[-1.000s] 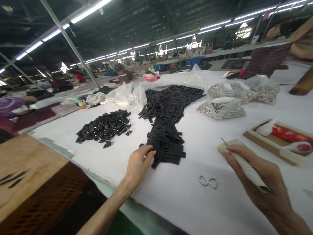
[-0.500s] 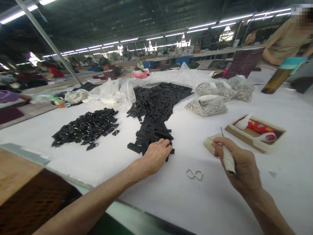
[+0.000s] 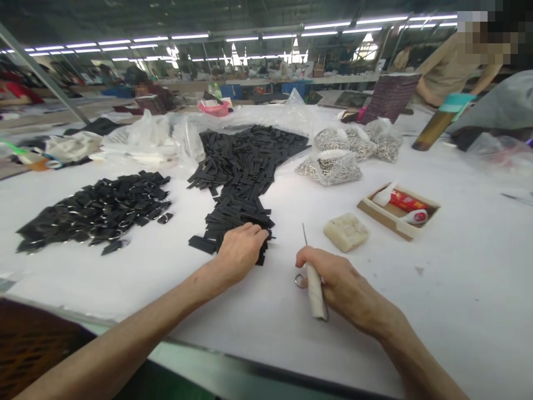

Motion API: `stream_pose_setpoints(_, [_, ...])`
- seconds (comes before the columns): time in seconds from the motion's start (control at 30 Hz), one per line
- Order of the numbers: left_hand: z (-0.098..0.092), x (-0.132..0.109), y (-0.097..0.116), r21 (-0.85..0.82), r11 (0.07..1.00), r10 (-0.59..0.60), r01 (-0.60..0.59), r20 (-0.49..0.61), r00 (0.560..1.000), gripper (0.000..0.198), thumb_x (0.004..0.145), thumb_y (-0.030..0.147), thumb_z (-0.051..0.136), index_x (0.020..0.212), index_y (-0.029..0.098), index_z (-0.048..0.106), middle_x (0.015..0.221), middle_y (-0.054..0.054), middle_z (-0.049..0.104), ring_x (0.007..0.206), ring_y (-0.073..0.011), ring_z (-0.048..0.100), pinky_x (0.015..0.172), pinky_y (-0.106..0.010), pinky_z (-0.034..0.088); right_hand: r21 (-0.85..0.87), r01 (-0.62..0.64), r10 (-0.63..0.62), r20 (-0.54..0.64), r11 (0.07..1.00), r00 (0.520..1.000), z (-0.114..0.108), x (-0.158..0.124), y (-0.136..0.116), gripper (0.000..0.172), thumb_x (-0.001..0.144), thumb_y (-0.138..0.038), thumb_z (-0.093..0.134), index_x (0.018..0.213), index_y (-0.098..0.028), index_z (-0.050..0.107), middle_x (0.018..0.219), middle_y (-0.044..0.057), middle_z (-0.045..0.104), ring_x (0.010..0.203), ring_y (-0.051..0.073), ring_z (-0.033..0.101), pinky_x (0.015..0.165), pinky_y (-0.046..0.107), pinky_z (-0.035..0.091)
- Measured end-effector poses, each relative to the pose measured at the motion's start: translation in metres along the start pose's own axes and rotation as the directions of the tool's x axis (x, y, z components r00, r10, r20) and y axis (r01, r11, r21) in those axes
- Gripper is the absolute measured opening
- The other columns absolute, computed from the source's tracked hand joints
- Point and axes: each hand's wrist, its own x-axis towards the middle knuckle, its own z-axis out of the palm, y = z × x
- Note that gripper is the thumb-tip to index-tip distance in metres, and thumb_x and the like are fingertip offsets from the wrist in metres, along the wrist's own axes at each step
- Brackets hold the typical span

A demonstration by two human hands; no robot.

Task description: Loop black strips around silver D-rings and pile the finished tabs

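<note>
My left hand [image 3: 241,250] rests on the near end of a heap of flat black strips [image 3: 250,161]. Its fingers curl down together, and the fingertips are hidden among the strips. In my right hand [image 3: 337,280] is an awl-like tool [image 3: 316,294] with a pale wrapped handle, its thin metal shaft pointing away from me. A metal D-ring [image 3: 298,280] shows beside the right fingers, partly covered; whether they touch it I cannot tell. Beyond that hand lies a pale, waxy-looking block [image 3: 346,232]. At left is a pile of black loops with metal rings [image 3: 104,211].
A shallow box [image 3: 387,222] holds a red tube and white-capped items. Clear bags of metal rings [image 3: 331,168] sit behind it. A teal-lidded bottle [image 3: 443,122] stands tilted in view at right. Plastic bags [image 3: 145,139] lie at the back left. A person [image 3: 449,66] is across the table.
My right hand has moved left, away from the pale block, with the tool, and now covers part of the D-rings. My left hand stays at the strips. The view has turned right.
</note>
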Motion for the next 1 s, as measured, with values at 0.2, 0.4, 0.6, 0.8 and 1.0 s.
stream_pose_setpoints(0.2, [-0.012, 0.016, 0.01, -0.915, 0.247, -0.492, 0.32, 0.167, 0.855, 0.013, 0.082, 0.022, 0.05, 0.074, 0.015, 0.058, 0.069, -0.003, 0.062, 0.063, -0.0167, 0.062, 0.048, -0.023, 0.05, -0.309, 0.122, -0.106, 0.07, 0.943, 0.992, 0.017, 0.001, -0.009, 0.028, 0.068, 0.003, 0.045, 0.083, -0.02, 0.044, 0.075, 0.0, 0.051, 0.069, 0.016, 0.046, 0.059, 0.025, 0.028])
stream_pose_setpoints(0.4, [-0.011, 0.037, 0.016, -0.921, -0.254, -0.48, 0.296, 0.386, 0.788, 0.007, 0.078, 0.008, 0.051, 0.074, 0.011, 0.056, 0.068, -0.007, 0.065, 0.057, -0.0164, 0.065, 0.049, -0.025, 0.054, -0.432, 0.152, -0.114, 0.112, 0.889, 0.987, 0.029, -0.003, -0.013, 0.029, 0.068, 0.004, 0.045, 0.081, -0.022, 0.041, 0.079, 0.001, 0.052, 0.07, 0.019, 0.047, 0.056, 0.028, 0.024])
stream_pose_setpoints(0.6, [0.004, 0.044, 0.013, -0.888, -0.4, -0.472, 0.229, 0.413, 0.779, 0.008, 0.078, 0.003, 0.049, 0.076, 0.009, 0.054, 0.071, -0.011, 0.066, 0.061, -0.0174, 0.066, 0.053, -0.027, 0.056, -0.431, 0.172, -0.158, 0.069, 0.886, 0.985, 0.031, -0.004, -0.009, 0.034, 0.063, 0.008, 0.043, 0.08, -0.022, 0.041, 0.076, 0.0, 0.052, 0.068, 0.019, 0.047, 0.055, 0.027, 0.025])
stream_pose_setpoints(0.8, [0.007, 0.037, 0.008, -0.892, -0.425, -0.495, 0.151, 0.369, 0.786, 0.007, 0.078, 0.005, 0.052, 0.077, 0.009, 0.057, 0.072, -0.009, 0.067, 0.064, -0.0167, 0.066, 0.055, -0.025, 0.057, -0.361, 0.086, -0.129, -0.097, 0.929, 0.987, 0.007, -0.004, -0.002, 0.02, 0.075, 0.0, 0.045, 0.08, -0.02, 0.044, 0.068, 0.0, 0.052, 0.063, 0.016, 0.047, 0.056, 0.026, 0.028])
stream_pose_setpoints(1.0, [0.009, 0.035, 0.009, -0.888, -0.431, -0.469, 0.161, 0.373, 0.801, 0.006, 0.077, 0.005, 0.053, 0.078, 0.008, 0.058, 0.072, -0.01, 0.067, 0.062, -0.0164, 0.066, 0.053, -0.025, 0.056, -0.511, 0.145, -0.117, 0.087, 0.847, 0.989, 0.017, -0.007, -0.009, 0.024, 0.072, 0.002, 0.048, 0.075, -0.021, 0.043, 0.065, 0.0, 0.051, 0.061, 0.018, 0.045, 0.054, 0.028, 0.026])
